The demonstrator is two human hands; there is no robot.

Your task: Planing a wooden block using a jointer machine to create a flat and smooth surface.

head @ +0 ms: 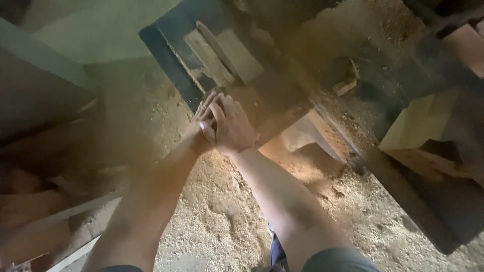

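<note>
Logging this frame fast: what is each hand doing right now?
Left hand: flat and open, fingers on the edge of the dark machine table, holding nothing visible.
Right hand: open, laid partly over the left hand, holding nothing visible.

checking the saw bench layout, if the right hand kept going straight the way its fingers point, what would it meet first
Most likely the light wooden pieces lying on the dark machine table just beyond the right hand; the left hand lies beside it. Blur makes depth uncertain.

Count: 2 bare hands, left hand [201,128] and right hand [233,126], overlapping at the edge of 1 dark sawdust-covered machine table [282,100]. 2 flat pale wood strips [222,55] on that table. 1 small wood offcut [345,86] further right. 1 pale squared timber block [421,123] at right. Sawdust everywhere, uncountable.
</note>
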